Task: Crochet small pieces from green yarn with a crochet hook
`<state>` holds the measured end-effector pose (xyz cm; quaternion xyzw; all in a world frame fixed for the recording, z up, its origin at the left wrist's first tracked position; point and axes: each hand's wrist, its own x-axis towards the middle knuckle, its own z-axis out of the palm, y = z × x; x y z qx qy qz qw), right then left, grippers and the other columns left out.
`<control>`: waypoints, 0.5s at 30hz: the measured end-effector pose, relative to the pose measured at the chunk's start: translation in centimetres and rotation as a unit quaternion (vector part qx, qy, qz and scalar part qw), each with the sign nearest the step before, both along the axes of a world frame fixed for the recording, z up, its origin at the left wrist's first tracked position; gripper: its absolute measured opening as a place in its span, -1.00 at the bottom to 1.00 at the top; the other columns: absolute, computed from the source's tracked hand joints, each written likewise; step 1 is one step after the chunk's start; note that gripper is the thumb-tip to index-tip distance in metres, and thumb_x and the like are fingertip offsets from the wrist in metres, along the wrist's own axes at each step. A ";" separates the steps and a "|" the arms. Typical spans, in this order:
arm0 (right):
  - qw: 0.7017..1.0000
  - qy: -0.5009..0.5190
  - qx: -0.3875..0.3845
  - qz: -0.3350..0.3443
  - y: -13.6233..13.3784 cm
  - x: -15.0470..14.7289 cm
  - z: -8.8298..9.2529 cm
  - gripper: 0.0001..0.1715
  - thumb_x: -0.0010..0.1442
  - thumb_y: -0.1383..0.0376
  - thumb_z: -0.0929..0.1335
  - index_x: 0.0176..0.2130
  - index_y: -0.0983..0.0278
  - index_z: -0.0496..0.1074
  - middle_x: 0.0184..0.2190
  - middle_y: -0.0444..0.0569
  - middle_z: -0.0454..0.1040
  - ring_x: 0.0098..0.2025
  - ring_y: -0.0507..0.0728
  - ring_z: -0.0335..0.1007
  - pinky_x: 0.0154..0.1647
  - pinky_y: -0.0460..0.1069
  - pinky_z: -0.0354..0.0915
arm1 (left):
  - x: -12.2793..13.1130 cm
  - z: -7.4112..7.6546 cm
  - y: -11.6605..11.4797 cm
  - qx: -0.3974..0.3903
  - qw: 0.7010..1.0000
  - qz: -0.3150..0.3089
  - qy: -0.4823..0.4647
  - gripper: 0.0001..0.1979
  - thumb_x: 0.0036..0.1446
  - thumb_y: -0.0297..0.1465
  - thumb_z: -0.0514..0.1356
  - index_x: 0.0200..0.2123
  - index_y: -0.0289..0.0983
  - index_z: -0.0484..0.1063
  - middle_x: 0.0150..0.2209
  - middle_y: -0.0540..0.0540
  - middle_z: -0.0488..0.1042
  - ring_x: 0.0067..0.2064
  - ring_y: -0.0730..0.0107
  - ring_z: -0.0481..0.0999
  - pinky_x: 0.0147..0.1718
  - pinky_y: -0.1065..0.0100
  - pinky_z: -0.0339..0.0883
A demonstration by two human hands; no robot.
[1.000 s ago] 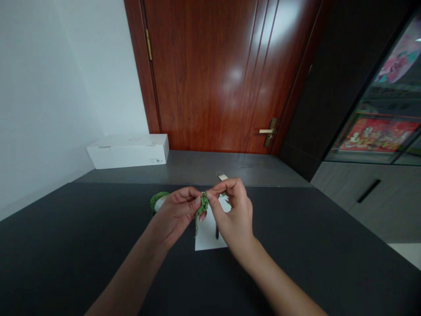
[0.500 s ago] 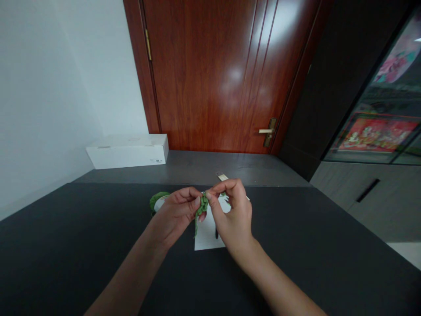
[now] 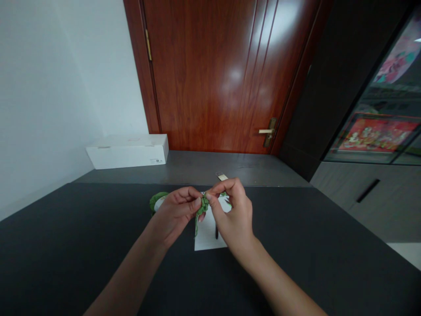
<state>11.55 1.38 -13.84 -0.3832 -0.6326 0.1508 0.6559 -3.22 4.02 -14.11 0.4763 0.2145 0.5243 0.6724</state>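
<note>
A small green crocheted piece (image 3: 203,205) is held up between my two hands, over a white sheet of paper (image 3: 207,237). My left hand (image 3: 179,210) pinches its left side between thumb and fingers. On the other side, the thumb and forefinger of my right hand (image 3: 233,210) grip its upper edge. A loose green yarn tail (image 3: 196,227) dangles below. Partly behind my left hand lies a ball of green yarn (image 3: 158,199) with a white label. A dark, thin tool (image 3: 216,231) rests on the paper, mostly covered by my right hand.
The black mat (image 3: 82,245) covers the table. A long white box (image 3: 128,151) stands at the back left by the wall. A small pale tag (image 3: 222,177) lies beyond the paper. Behind the table is a brown wooden door (image 3: 204,79), with a glass-fronted cabinet (image 3: 378,131) at right.
Both hands keep nearly the same pose on the green crocheted piece. The piece has tilted very slightly between the fingertips.
</note>
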 end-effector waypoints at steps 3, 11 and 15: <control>1.000 -0.003 -0.008 0.014 0.1 0.2 0.1 -0.78 0.17 0.46 0.39 -0.32 0.16 0.32 -0.39 -0.15 0.49 -0.32 0.09 0.48 -0.28 0.00 0.34 | 0.0 0.2 -0.1 0.014 1.000 0.016 0.019 -0.80 -0.10 -0.43 0.50 -0.45 -0.37 0.57 -0.53 -0.06 0.52 -0.51 0.44 0.44 -0.51 0.41 0.37; 0.997 0.034 -0.031 0.067 0.6 0.5 -0.1 -0.78 0.17 0.45 0.41 -0.30 0.18 0.32 -0.39 -0.16 0.48 -0.32 0.07 0.47 -0.26 0.00 0.36 | -0.1 0.5 -0.2 0.027 0.998 0.046 0.041 -0.77 -0.15 -0.41 0.53 -0.47 -0.37 0.57 -0.55 -0.04 0.51 -0.52 0.45 0.45 -0.51 0.40 0.38; 0.995 0.052 -0.033 0.076 0.7 0.4 -0.2 -0.77 0.15 0.45 0.42 -0.29 0.18 0.32 -0.38 -0.15 0.48 -0.32 0.08 0.48 -0.25 0.01 0.37 | -0.1 0.3 -0.1 0.032 0.997 0.054 0.039 -0.77 -0.15 -0.41 0.52 -0.47 -0.35 0.57 -0.54 -0.03 0.52 -0.52 0.45 0.45 -0.52 0.40 0.39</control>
